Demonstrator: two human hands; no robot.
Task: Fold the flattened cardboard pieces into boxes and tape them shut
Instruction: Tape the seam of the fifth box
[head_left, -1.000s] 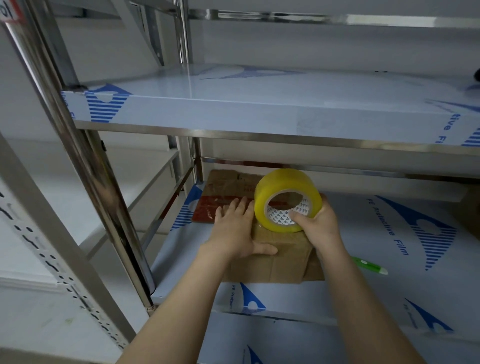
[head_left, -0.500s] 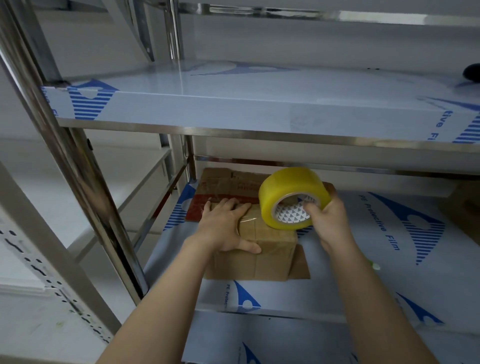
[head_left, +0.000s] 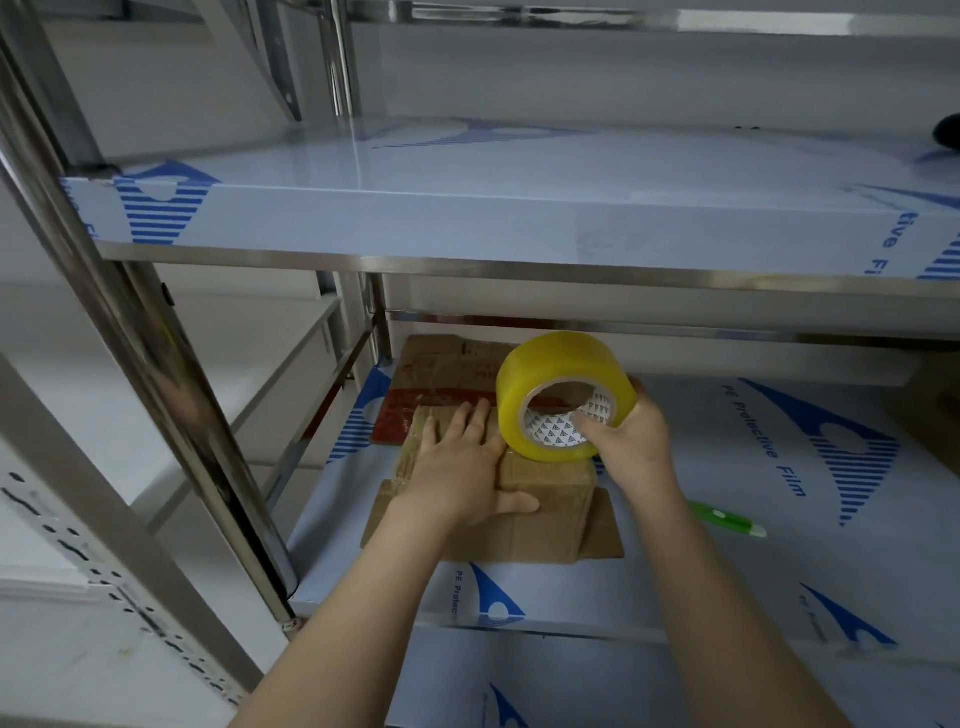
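Observation:
A small folded cardboard box sits on the lower steel shelf, with a loose flap sticking out at its right. My left hand lies flat on the box top with straight fingers, pressing it down. My right hand grips a big yellow tape roll, thumb in its core, and holds the roll against the far right edge of the box. More flattened cardboard with red print lies behind the box.
The upper shelf overhangs the work area closely. A green and white pen-like tool lies on the shelf right of the box. Steel uprights stand at the left. A dark object sits at the upper shelf's right edge.
The tape roll has come back down and left onto the box's far edge after being lifted off to the right. My left hand stays flat on the box.

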